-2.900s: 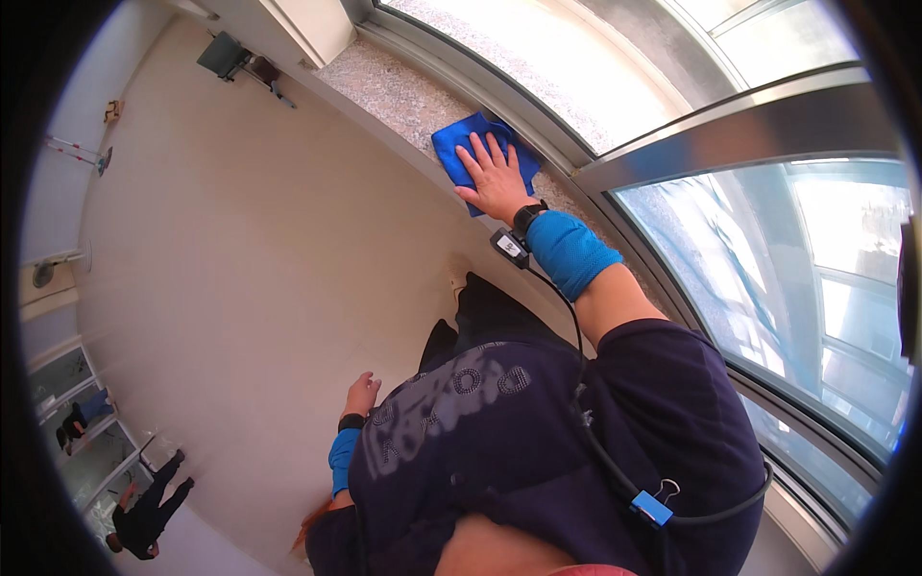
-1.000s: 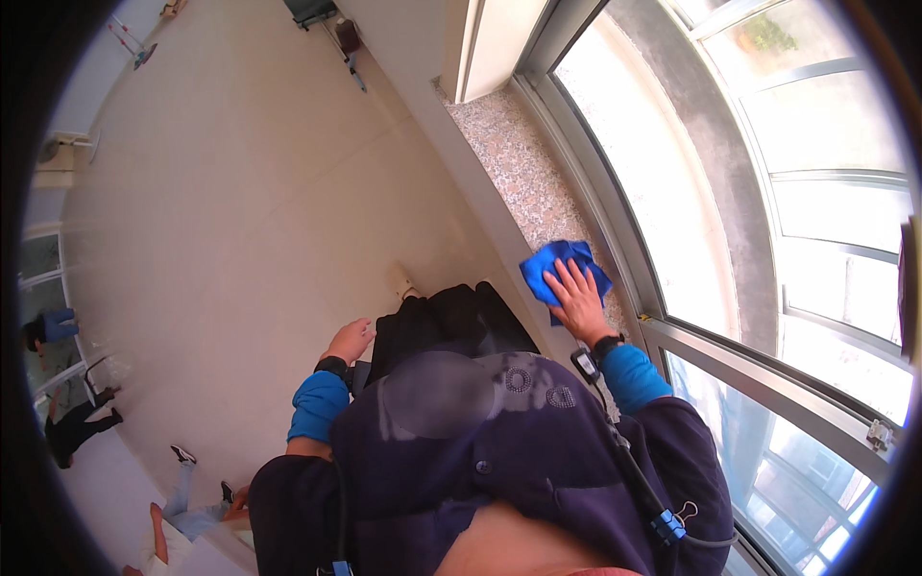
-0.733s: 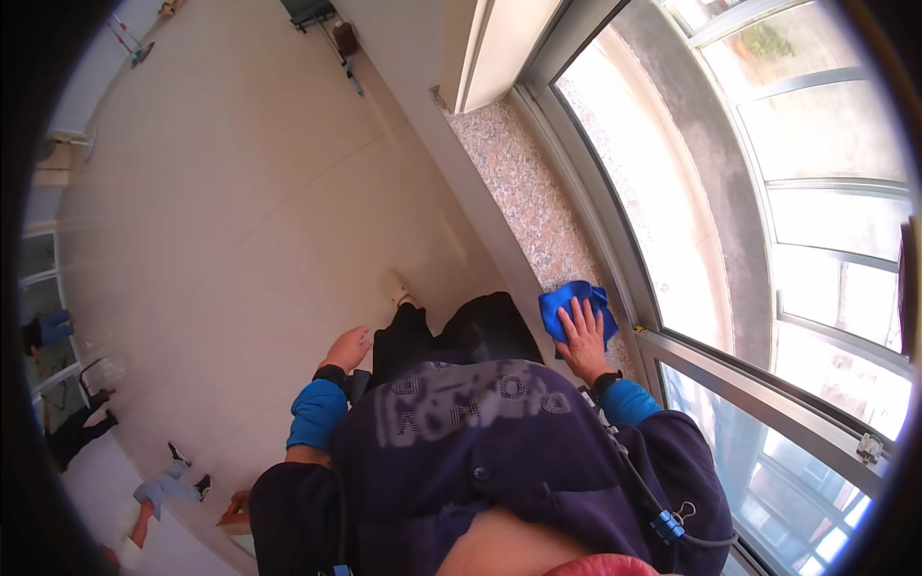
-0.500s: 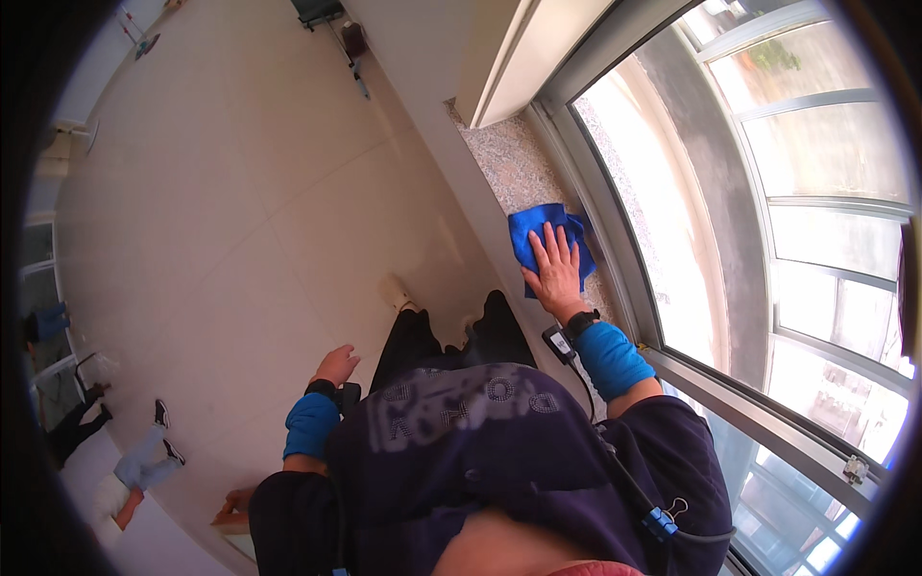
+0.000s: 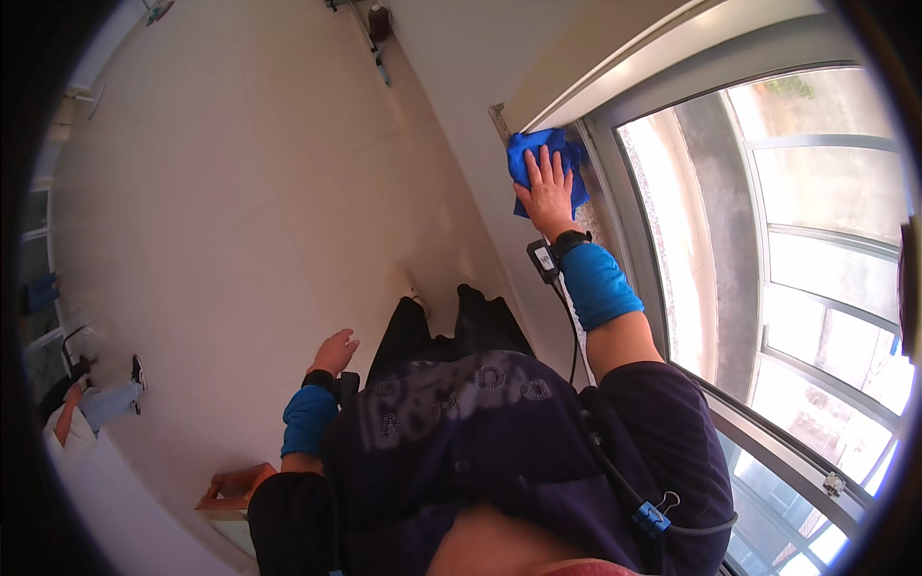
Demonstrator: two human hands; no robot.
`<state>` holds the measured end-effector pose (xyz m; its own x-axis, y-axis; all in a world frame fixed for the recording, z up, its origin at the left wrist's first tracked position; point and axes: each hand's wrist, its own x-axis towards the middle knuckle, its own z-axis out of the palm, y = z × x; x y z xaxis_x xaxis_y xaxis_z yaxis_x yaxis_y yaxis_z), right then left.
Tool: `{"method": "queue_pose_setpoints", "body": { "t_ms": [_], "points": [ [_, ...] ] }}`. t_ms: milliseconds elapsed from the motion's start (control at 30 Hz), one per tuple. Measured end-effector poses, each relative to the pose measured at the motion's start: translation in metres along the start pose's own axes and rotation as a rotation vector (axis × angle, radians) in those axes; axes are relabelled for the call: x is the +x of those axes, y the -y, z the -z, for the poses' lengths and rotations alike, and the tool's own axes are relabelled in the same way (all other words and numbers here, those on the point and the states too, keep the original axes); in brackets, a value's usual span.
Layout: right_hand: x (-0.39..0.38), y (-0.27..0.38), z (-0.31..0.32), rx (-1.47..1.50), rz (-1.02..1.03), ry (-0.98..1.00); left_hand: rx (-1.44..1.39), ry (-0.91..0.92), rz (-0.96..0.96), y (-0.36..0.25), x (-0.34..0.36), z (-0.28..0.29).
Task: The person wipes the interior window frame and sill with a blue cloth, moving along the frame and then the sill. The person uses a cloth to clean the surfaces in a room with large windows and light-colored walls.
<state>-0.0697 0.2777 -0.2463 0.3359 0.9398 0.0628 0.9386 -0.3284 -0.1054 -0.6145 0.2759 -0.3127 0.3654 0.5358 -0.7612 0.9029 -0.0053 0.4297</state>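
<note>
My right hand [image 5: 547,195] lies flat with fingers spread on a blue cloth [image 5: 521,173], pressing it to the speckled stone windowsill [image 5: 594,219]. The cloth sits at the far end of the sill, against the edge of the wall beside the window frame. My left hand [image 5: 333,352] hangs low at my left side, over the floor, its fingers loosely stretched out and nothing in them.
A sliding window [image 5: 642,230] in a metal frame runs along my right. Beneath the sill is a pale wall [image 5: 471,144]. An orange-brown wooden object [image 5: 235,487] stands by my left elbow. Another person [image 5: 91,408] is at the far left. A thin stand [image 5: 370,43] lies ahead.
My right hand has slid the blue cloth forward along the sill, up to the wall edge, and my arm is stretched further. My left hand has barely moved.
</note>
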Motion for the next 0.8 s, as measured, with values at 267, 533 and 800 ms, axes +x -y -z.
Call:
{"method": "queue_pose_setpoints", "body": {
  "t_ms": [267, 533, 800],
  "points": [
    [-0.064, -0.002, 0.049, -0.065, 0.508, 0.269, 0.051, 0.037, 0.021, 0.050, 0.024, 0.030],
    [0.075, 0.032, 0.302, -0.446, 0.361, -0.781, 0.041, 0.056, 0.066, 0.062, 0.065, 0.082],
    [0.147, 0.006, 0.556, -0.844, 0.398, -1.310, 0.207, 0.005, -0.196, 0.053, 0.122, 0.097]
  ]
}}
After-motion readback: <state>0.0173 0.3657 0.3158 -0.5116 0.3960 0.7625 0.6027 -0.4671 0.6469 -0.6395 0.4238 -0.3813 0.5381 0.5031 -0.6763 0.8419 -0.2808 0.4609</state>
